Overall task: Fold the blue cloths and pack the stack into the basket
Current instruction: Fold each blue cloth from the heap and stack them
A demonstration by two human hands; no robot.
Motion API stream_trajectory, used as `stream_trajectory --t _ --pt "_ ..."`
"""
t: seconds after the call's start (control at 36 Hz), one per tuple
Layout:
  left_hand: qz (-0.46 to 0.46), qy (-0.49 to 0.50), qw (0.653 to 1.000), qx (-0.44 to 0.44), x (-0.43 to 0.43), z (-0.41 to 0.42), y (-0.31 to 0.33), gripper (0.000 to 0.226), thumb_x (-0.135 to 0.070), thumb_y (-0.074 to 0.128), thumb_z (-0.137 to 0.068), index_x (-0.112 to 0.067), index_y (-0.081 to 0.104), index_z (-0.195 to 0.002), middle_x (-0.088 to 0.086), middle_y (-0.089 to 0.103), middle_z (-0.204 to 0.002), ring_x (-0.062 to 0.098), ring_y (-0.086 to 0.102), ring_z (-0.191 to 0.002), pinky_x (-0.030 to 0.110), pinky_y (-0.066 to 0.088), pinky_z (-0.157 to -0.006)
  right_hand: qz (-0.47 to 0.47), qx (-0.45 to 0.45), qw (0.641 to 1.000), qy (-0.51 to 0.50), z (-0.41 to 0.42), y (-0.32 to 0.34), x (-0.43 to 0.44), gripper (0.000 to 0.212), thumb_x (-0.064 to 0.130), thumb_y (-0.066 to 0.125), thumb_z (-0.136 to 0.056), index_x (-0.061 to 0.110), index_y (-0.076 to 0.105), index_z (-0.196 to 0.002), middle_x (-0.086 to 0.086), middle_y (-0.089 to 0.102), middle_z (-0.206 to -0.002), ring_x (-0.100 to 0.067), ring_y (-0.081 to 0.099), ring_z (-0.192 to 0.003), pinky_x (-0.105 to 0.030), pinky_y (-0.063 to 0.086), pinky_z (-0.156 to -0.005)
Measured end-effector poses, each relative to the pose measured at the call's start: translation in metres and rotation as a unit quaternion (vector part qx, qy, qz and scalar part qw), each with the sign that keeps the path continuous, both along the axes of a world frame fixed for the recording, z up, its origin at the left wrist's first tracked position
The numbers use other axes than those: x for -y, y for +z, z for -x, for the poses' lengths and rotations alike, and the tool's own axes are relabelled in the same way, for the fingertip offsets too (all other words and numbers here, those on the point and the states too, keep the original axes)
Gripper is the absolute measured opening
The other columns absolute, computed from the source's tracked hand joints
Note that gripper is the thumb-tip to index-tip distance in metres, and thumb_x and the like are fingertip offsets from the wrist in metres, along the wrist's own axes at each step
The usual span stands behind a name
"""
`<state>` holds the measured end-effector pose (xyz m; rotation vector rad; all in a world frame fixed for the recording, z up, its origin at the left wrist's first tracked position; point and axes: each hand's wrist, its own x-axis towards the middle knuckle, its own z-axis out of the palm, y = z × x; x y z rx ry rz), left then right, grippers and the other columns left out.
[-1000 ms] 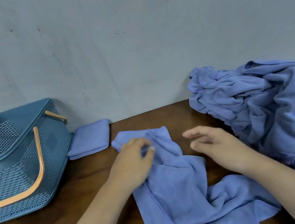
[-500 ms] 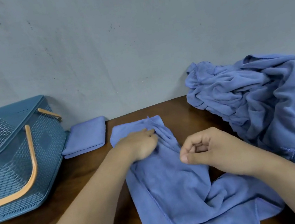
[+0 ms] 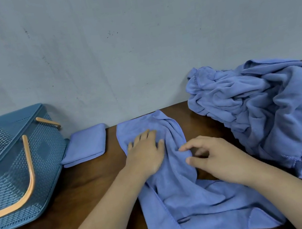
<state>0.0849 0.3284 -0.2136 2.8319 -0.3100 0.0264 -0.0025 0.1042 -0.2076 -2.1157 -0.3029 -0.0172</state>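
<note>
At frame left, basket [image 3: 14,168] tilted on counter [image 3: 90,185], contents not discernible; folded cloth [image 3: 84,144] touches its side. Centre: left hand [image 3: 145,153], curled earlier, now presses flat, fingers spread, on the unfolded cloth [image 3: 193,208]; right hand [image 3: 214,157] has uncurled from a fist, fingers loose, holding nothing, at the cloth's rumpled edge. Cloth pile [image 3: 266,110] upper right.

Single head-worn wide-angle cam, close over table [image 3: 90,187], looks fwd & down w/ wall [image 3: 134,46] behind.
</note>
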Motion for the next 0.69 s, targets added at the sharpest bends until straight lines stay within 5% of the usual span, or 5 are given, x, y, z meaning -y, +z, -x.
stream_trajectory --t 0.19,0.33,0.42,0.56,0.69 --pt "0.157 -0.148 0.976 -0.002 -0.046 0.108 0.007 0.016 -0.040 0.055 -0.109 -0.041 0.068 -0.118 -0.024 0.064 -0.121 0.003 0.057 -0.120 0.029 0.045 -0.104 0.094 0.003 0.996 0.003 0.004 0.009 0.006 0.042 0.032 0.086 -0.084 0.044 0.066 -0.118 0.012 0.061 -0.102 -0.001 0.063 -0.081 -0.016 0.048 -0.078" --pt "0.137 -0.207 0.969 -0.007 -0.065 0.153 0.004 0.019 -0.048 0.060 -0.105 -0.045 0.070 -0.122 -0.031 0.055 -0.137 0.000 0.044 -0.141 0.027 0.032 -0.117 0.179 -0.058 0.982 0.034 0.019 0.029 0.017 0.031 0.044 0.088 -0.078 0.035 0.065 -0.096 0.016 0.074 -0.081 0.001 0.066 -0.073 -0.028 0.055 -0.074" --pt "0.168 -0.203 0.964 -0.028 -0.072 0.159 0.003 0.011 -0.044 0.065 -0.103 -0.045 0.072 -0.111 -0.028 0.055 -0.141 0.004 0.043 -0.145 0.027 0.033 -0.116 0.223 -0.086 0.968 0.078 0.031 0.038 0.017 0.021 0.036 0.089 -0.078 0.030 0.071 -0.086 0.013 0.075 -0.078 -0.003 0.070 -0.073 -0.024 0.057 -0.073" --pt "0.273 -0.141 0.950 -0.049 -0.080 0.148 0.011 0.028 -0.038 0.066 -0.099 -0.020 0.069 -0.077 -0.016 0.066 -0.127 0.009 0.057 -0.132 0.022 0.039 -0.106 0.192 -0.184 0.953 0.144 0.042 0.046 0.019 0.017 0.016 0.085 -0.083 0.014 0.072 -0.093 -0.005 0.078 -0.081 -0.015 0.073 -0.069 -0.023 0.057 -0.065" --pt "0.196 -0.129 0.972 -0.003 -0.092 0.141 0.005 0.039 -0.044 0.070 -0.097 -0.023 0.064 -0.065 -0.021 0.066 -0.123 0.007 0.053 -0.135 0.031 0.039 -0.113 0.179 -0.284 0.917 0.217 0.052 0.054 0.011 0.022 0.015 0.082 -0.090 0.005 0.071 -0.106 -0.013 0.079 -0.095 -0.018 0.074 -0.073 -0.026 0.058 -0.064"
